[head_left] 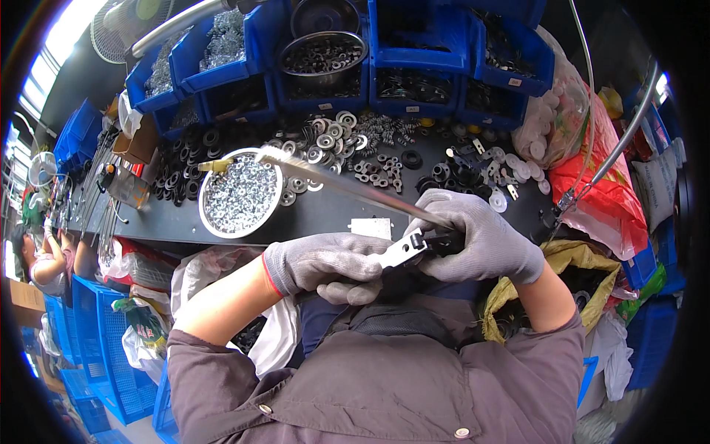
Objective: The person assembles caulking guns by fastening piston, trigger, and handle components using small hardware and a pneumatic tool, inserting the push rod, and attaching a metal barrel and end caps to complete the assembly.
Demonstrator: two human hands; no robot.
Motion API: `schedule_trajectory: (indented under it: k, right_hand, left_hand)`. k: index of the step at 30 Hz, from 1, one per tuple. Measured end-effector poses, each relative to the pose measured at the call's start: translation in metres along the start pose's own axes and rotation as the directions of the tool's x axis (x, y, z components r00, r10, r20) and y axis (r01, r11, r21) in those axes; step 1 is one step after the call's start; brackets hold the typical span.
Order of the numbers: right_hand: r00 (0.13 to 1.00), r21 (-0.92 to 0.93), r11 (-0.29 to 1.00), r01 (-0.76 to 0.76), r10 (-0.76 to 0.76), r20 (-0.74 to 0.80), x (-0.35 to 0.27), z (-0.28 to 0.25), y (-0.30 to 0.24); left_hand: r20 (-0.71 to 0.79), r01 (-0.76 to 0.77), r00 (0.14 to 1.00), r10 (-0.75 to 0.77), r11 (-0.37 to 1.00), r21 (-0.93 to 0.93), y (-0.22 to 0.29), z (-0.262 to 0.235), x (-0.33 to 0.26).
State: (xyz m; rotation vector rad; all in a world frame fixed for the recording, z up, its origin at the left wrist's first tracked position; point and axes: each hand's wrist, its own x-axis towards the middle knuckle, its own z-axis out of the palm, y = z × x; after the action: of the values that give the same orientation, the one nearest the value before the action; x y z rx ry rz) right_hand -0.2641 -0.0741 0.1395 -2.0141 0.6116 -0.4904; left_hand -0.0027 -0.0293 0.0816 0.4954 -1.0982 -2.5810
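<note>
Both gloved hands meet just above the person's lap, at the near edge of the dark workbench (318, 214). The right hand (481, 237) is clenched around the near end of a long, flat metal strip (347, 189), which runs away from the grip up and to the left, its far tip bearing a yellow piece over the white bowl of small silver fasteners (240, 194). The left hand (325, 265) is closed with fingers curled under a small silver bracket (399, 251) that butts against the strip end right beside the right hand; a black part sits at that joint. Beyond the grip, the benchtop carries loose black rubber rings (185, 166), silver washers (325, 137) and white discs (497, 198); none lies between the hands. Farther back stand blue bins (414, 59) and a metal bowl of dark rings (323, 53). To the right of the grip are a red bag (606, 185) and a yellow sack (569, 259). Both forearms rise from the lower edge, elbows out, wrists turned inward toward each other. Another person (44, 259) works far to the left.
</note>
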Motion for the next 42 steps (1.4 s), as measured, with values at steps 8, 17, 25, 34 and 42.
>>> schedule_trajectory:
  k: [8, 17, 25, 34, 42]
  right_hand:
    - [0.997, -0.019, 0.999, 0.038, -0.040, -0.069, -0.002, 0.004, 0.006]
    - [0.983, -0.163, 0.975, 0.152, -0.166, -0.081, -0.002, 0.005, 0.012]
    - [0.985, -0.110, 0.987, 0.115, -0.128, -0.118, -0.005, 0.010, 0.019]
    - [0.974, -0.036, 0.996, 0.080, -0.086, -0.211, -0.009, -0.007, 0.007]
    - [0.812, 0.025, 0.929, -0.368, 0.335, -0.478, -0.085, 0.010, 0.002]
  left_hand:
    - [-0.101, -0.033, 0.995, 0.027, 0.998, -0.062, 0.008, 0.017, -0.001]
    - [-0.051, -0.045, 0.998, 0.041, 0.994, -0.098, 0.006, 0.014, 0.000]
    - [-0.026, -0.006, 1.000, 0.006, 1.000, -0.019, 0.010, 0.011, 0.005]
    - [-0.045, -0.162, 0.985, 0.164, 0.985, 0.053, 0.009, 0.004, -0.010]
    - [-0.082, -0.414, 0.910, 0.406, 0.890, -0.191, 0.004, -0.024, -0.053]
